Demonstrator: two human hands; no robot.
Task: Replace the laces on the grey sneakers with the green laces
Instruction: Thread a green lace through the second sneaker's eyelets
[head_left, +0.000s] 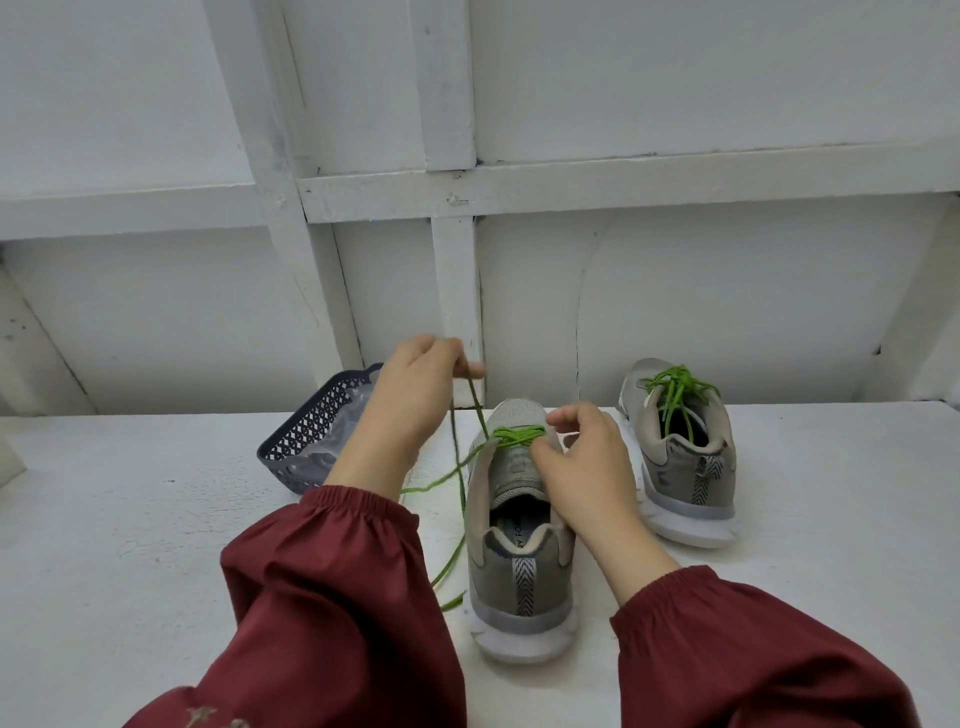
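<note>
Near sneaker (519, 571) on the table (156, 545), heel toward the person, with the lace (462, 499) only through its front eyelets.

The left hand (415, 395) is raised and pinches one strand of the lace taut. The right hand (587, 457) is curled at the crossings, but I cannot tell whether it pinches lace or the shoe's edge. A hard upward pull could drag the other end back out of its eyelet or leave the two ends uneven, and the light shoe could tip or slide if the right hand does not steady it. The long slack trails off to the left of the heel and could snag or knot. The far sneaker (691, 467) is already laced green and stands just beside the near one on its right. A basket (306, 447) sits to the left.
</note>
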